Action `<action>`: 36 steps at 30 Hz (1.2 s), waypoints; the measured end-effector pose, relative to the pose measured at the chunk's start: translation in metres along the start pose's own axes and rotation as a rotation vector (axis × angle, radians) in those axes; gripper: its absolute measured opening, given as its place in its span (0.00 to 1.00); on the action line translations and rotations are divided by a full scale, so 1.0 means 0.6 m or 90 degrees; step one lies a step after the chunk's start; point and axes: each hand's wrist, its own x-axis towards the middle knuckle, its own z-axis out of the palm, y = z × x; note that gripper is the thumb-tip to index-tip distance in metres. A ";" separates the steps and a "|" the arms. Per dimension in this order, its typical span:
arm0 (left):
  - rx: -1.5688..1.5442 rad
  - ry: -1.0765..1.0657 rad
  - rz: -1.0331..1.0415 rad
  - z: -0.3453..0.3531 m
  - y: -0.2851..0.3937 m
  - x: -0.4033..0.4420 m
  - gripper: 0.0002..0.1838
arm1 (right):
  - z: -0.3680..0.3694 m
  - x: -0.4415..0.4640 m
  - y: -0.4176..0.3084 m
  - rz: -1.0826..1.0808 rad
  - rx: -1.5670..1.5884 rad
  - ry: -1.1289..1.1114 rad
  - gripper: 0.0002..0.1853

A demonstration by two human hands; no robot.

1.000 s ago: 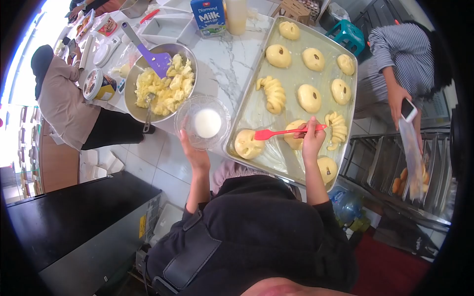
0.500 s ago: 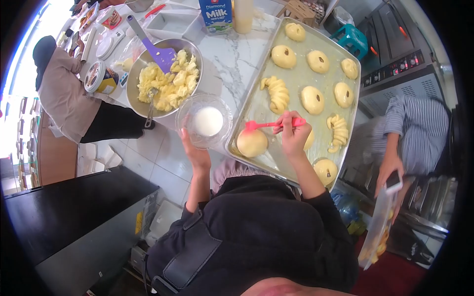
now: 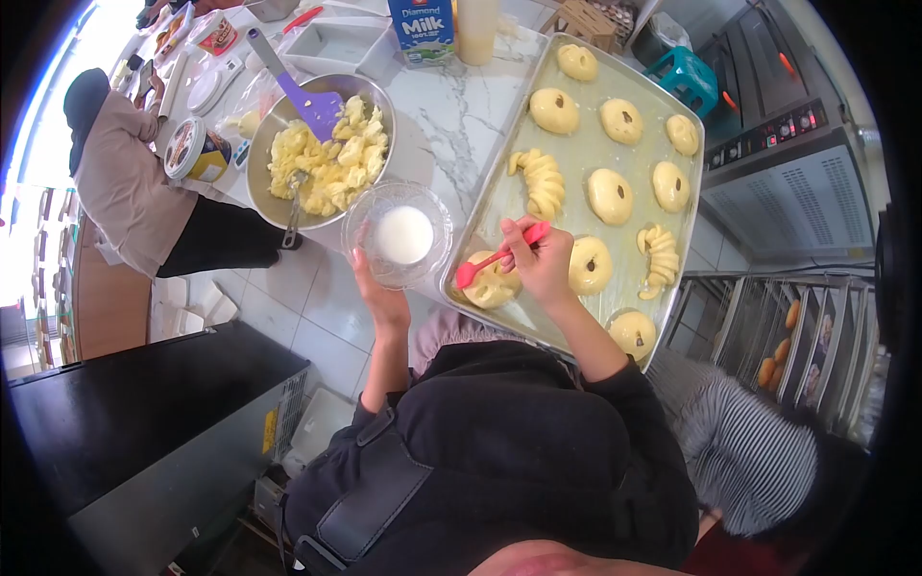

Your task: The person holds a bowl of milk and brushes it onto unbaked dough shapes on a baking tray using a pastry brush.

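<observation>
My left hand (image 3: 377,293) grips the near side of a clear glass bowl (image 3: 429,228) with white liquid (image 3: 403,235) in it, at the table's edge. In my right hand (image 3: 540,263) is a red brush (image 3: 491,259), whose head touches the left side of a dough bun (image 3: 494,287) at the tray's near left corner. The metal tray (image 3: 477,205) carries several shiny round buns, some with a dark spot on top, and two ridged, curved pieces. One round bun (image 3: 589,266) lies just right of my right hand.
Left of the tray, a steel bowl (image 3: 257,192) holds yellow lumps and a purple spatula (image 3: 310,108). A milk carton (image 3: 421,34) stands behind. One person (image 3: 134,182) is at the left; another in stripes (image 3: 744,446) bends by the rack (image 3: 816,336), below an oven (image 3: 783,154).
My right hand has moved left and down with the brush, onto the near left bun. The person in stripes has moved down, and the container that person carried is out of sight.
</observation>
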 end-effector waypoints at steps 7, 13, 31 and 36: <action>-0.011 -0.004 -0.006 0.003 0.001 0.000 0.28 | -0.039 0.011 0.019 0.016 0.103 0.013 0.18; -0.015 -0.001 -0.010 0.012 0.004 0.000 0.28 | -0.068 0.005 0.026 -0.058 0.138 -0.051 0.18; -0.016 0.016 -0.014 0.015 0.001 0.001 0.28 | -0.098 0.007 0.022 -0.107 0.121 -0.038 0.18; -0.007 0.013 -0.003 0.014 -0.003 0.003 0.27 | -0.105 -0.001 0.043 -0.010 0.115 0.068 0.17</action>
